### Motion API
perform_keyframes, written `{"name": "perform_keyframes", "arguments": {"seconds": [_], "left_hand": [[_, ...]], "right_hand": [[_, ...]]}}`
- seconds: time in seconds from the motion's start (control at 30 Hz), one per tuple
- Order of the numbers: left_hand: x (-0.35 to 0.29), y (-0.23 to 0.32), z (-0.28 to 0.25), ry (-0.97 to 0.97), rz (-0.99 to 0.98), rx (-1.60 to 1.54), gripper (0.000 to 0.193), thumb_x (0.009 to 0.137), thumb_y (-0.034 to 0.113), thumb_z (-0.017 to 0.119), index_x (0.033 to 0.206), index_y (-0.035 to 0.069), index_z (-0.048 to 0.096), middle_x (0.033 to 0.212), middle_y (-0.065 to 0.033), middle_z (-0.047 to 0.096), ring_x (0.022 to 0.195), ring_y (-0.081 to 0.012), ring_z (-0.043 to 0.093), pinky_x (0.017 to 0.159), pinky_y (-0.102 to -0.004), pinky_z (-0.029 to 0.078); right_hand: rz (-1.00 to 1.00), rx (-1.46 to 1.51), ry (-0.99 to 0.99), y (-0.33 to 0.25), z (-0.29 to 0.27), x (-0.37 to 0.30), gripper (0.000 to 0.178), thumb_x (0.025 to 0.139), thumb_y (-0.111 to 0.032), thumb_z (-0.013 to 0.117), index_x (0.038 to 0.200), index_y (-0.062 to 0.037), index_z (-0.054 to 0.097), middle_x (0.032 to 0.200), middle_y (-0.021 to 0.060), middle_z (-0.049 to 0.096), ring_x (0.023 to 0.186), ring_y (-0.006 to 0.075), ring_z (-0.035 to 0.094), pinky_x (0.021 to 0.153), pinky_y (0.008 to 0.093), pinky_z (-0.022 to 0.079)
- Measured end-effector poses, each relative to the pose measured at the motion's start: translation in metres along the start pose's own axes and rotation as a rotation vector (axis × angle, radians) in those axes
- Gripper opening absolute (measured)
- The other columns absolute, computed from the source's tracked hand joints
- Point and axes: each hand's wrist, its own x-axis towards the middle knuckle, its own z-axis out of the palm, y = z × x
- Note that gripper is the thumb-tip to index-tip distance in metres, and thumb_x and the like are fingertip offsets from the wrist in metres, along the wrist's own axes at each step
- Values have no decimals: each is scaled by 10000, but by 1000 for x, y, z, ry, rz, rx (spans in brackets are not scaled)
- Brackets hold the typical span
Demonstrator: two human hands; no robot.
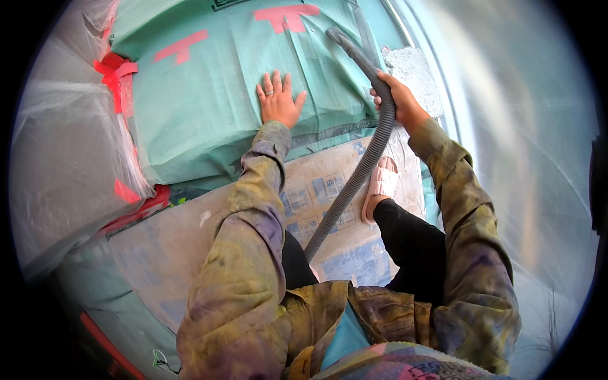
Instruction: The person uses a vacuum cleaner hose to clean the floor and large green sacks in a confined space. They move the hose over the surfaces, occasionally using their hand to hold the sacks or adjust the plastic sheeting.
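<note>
A dark grey ribbed vacuum hose (354,179) runs up from between my legs, and my right hand (400,101) is wrapped round its upper part. The flattened nozzle (337,37) at its end rests on or just over a green protective sheet (209,101). My left hand (280,101) lies flat on that same sheet, fingers spread, with a ring on one finger. Strips of pink-red tape (288,18) stick to the sheet ahead of both hands. Whether the nozzle touches the sheet, I cannot tell.
Flattened cardboard (171,247) with blue printing covers the floor under my feet; a pink slipper (382,187) shows there. Clear plastic sheeting (63,152) hangs at the left, edged with red tape (116,73). More translucent sheeting (519,145) is at the right, near a rough whitish block (411,73).
</note>
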Motion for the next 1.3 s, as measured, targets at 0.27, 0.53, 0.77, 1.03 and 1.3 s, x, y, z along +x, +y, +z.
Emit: {"name": "perform_keyframes", "arguments": {"seconds": [0.27,0.53,0.77,1.03,1.3], "left_hand": [[-1,2,-1,35,2,26,658,936,526,555,1415,77,503,1527,-193,382,1452,-427,254,1159,-626,164],[3,7,-8,-2,-9,67,644,938,496,567,1427,84,488,1524,-194,382,1450,-428,259,1157,-627,169],[6,10,-8,-20,-28,81,654,924,492,593,1431,93,486,1531,-186,379,1445,-420,273,1158,-623,174],[2,10,-7,-21,-40,69,665,899,481,628,1429,102,493,1532,-181,380,1439,-407,290,1156,-609,191],[5,12,-12,-25,-47,56,659,882,469,641,1419,113,505,1529,-180,380,1447,-397,279,1169,-583,183]], "right_hand": [[-71,-114,-74,13,-4,-3,554,1007,-293,498,1515,-117,364,783,71,563,534,136,551,477,296,484],[-93,-16,-76,12,9,24,553,1023,-302,469,1536,-143,338,808,75,553,544,137,536,495,299,480],[-229,239,82,-10,23,86,608,984,-269,543,1536,-152,318,793,81,544,556,201,555,496,376,487],[-199,144,6,-12,40,102,578,986,-270,554,1519,-147,367,778,73,560,525,187,568,472,351,487],[-106,-14,-274,-14,89,114,555,988,-287,540,1496,-117,394,801,64,560,542,164,557,496,329,496]]}}
